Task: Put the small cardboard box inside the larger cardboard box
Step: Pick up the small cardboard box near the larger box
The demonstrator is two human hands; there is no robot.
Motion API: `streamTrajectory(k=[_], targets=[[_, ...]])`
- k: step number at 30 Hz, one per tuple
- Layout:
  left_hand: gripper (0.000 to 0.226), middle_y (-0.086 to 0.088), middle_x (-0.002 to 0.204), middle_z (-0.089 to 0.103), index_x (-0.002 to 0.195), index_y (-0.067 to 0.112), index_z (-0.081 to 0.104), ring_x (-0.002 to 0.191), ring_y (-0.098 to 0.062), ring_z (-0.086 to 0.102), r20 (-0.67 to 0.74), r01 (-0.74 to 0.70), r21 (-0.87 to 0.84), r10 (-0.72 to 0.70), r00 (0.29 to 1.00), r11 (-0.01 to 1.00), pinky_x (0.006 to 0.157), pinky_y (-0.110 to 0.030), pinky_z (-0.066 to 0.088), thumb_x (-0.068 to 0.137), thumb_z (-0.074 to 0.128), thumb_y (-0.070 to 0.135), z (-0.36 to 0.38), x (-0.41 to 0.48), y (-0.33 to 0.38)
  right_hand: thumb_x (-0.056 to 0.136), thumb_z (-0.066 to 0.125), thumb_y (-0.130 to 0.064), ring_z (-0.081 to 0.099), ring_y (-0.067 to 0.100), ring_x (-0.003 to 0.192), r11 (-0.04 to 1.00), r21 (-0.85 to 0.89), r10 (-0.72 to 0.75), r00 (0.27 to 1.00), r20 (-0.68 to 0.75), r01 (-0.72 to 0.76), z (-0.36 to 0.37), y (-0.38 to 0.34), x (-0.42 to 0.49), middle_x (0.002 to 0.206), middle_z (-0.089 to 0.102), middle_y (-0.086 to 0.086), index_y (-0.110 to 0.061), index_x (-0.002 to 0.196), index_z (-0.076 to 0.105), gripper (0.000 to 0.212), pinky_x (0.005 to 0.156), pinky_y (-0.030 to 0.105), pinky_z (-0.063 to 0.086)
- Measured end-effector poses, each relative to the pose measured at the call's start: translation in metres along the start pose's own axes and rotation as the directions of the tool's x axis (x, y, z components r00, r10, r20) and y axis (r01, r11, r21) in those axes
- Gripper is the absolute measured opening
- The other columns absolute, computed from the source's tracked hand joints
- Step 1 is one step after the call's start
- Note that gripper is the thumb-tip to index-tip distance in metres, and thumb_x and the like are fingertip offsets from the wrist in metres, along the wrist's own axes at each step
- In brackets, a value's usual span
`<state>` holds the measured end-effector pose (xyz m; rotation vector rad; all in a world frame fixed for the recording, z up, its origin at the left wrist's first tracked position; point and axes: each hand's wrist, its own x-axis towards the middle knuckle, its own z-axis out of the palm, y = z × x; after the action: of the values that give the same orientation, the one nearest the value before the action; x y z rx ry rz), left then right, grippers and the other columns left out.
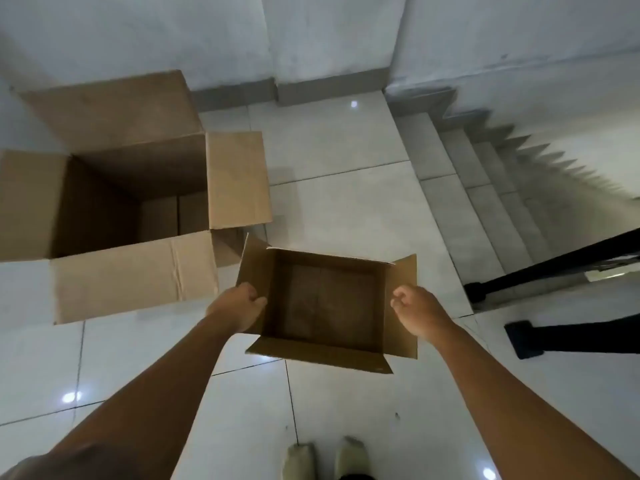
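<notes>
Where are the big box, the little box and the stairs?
big box (135, 275), head view, on its near flap.
little box (325, 303), head view, on its inside floor.
stairs (460, 188), head view, on an upper step.

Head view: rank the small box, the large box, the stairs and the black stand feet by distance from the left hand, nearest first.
1. small cardboard box, gripped by the left hand at its left flap.
2. larger cardboard box, open, up-left.
3. black stand feet and stairs, both far right; too close to call.
</notes>
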<state>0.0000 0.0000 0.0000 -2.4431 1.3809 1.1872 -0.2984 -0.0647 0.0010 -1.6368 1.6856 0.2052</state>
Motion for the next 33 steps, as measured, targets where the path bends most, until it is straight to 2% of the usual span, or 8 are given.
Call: streamTrajectory(k=[8, 10, 14, 18, 21, 26, 30, 33], targets=[[0.056, -0.021, 0.137, 0.044, 0.136, 0.007, 0.035, 0.122, -0.039, 0.045, -0.248, 0.145, 0.016, -0.136, 0.959, 0.989, 0.097, -0.051, 0.044, 0.089, 0.053, 0.033, 0.031, 0.068, -0.014, 0.090, 0.053, -0.020, 0.047, 0.032, 0.117, 0.997, -0.043, 0.040, 0.938, -0.345, -0.059, 0.022, 0.049, 0.070, 0.128, 0.047, 0.020, -0.009, 0.129, 0.044, 0.041, 0.089, 0.038, 0.048], [0.057, -0.021, 0.136, 0.043, 0.135, 0.007, 0.034, 0.122, -0.040, 0.045, -0.280, 0.170, 0.002, -0.163, 0.946, 0.985, 0.096, -0.052, 0.043, 0.088, 0.055, 0.032, 0.039, 0.079, -0.019, 0.088, 0.058, -0.019, 0.050, 0.033, 0.116, 0.997, 0.025, 0.071, 0.930, -0.361, -0.066, 0.033, 0.058, 0.080, 0.131, 0.044, 0.020, -0.009, 0.132, 0.038, 0.050, 0.088, 0.038, 0.050], [0.057, -0.023, 0.132, 0.049, 0.137, 0.005, 0.030, 0.116, -0.042, 0.053, -0.256, 0.161, -0.131, -0.190, 0.948, 0.978, 0.094, -0.052, 0.047, 0.091, 0.053, 0.029, 0.053, 0.092, -0.026, 0.088, 0.060, -0.020, 0.059, 0.037, 0.111, 0.958, 0.259, 0.190, 0.948, -0.256, -0.122, 0.053, 0.064, 0.093, 0.133, 0.049, 0.019, -0.017, 0.139, 0.020, 0.065, 0.084, 0.042, 0.053], [0.042, -0.026, 0.123, 0.058, 0.132, 0.002, 0.038, 0.109, -0.042, 0.058, -0.321, 0.168, -0.166, -0.215, 0.922, 0.972, 0.088, -0.051, 0.048, 0.096, 0.044, 0.023, 0.061, 0.100, -0.034, 0.093, 0.050, -0.019, 0.064, 0.032, 0.085, 0.962, 0.207, 0.225, 0.944, -0.243, -0.176, 0.072, 0.069, 0.098, 0.109, 0.063, 0.021, -0.008, 0.128, 0.035, 0.039, 0.061, 0.030, 0.046], [0.032, -0.025, 0.110, 0.063, 0.119, -0.001, 0.051, 0.099, -0.039, 0.060, -0.317, 0.143, -0.101, -0.168, 0.933, 0.985, 0.083, -0.046, 0.049, 0.098, 0.035, 0.019, 0.069, 0.101, -0.038, 0.096, 0.042, -0.011, 0.064, 0.030, 0.081, 0.977, 0.111, 0.205, 0.940, -0.271, -0.181, 0.079, 0.071, 0.097, 0.099, 0.064, 0.021, -0.003, 0.116, 0.043, 0.022, 0.059, 0.028, 0.045], [0.030, -0.023, 0.102, 0.064, 0.111, 0.000, 0.054, 0.092, -0.035, 0.060, -0.354, 0.083, -0.106, -0.116, 0.928, 0.991, 0.075, -0.040, 0.045, 0.099, 0.034, 0.018, 0.072, 0.090, -0.035, 0.096, 0.041, -0.011, 0.056, 0.025, 0.072, 0.986, 0.060, 0.165, 0.940, -0.298, -0.154, 0.075, 0.064, 0.088, 0.089, 0.060, 0.017, -0.003, 0.113, 0.044, 0.019, 0.057, 0.029, 0.043], [0.029, -0.020, 0.097, 0.063, 0.108, 0.000, 0.053, 0.083, -0.029, 0.056, -0.385, 0.029, -0.108, -0.069, 0.920, 0.994, 0.071, -0.036, 0.042, 0.099, 0.033, 0.019, 0.059, 0.066, -0.025, 0.096, 0.040, -0.012, 0.052, 0.022, 0.064, 0.989, 0.032, 0.145, 0.932, -0.332, -0.142, 0.056, 0.054, 0.069, 0.077, 0.051, 0.010, -0.003, 0.111, 0.045, 0.017, 0.044, 0.021, 0.032], [0.030, -0.018, 0.092, 0.061, 0.105, 0.001, 0.053, 0.078, -0.025, 0.053, -0.409, -0.021, -0.132, -0.035, 0.912, 0.991, 0.069, -0.037, 0.043, 0.099, 0.032, 0.021, 0.035, 0.042, -0.013, 0.097, 0.040, -0.013, 0.052, 0.021, 0.063, 0.991, 0.030, 0.132, 0.919, -0.370, -0.131, 0.029, 0.038, 0.048, 0.076, 0.051, 0.008, -0.004, 0.110, 0.046, 0.017, 0.045, 0.022, 0.033]])
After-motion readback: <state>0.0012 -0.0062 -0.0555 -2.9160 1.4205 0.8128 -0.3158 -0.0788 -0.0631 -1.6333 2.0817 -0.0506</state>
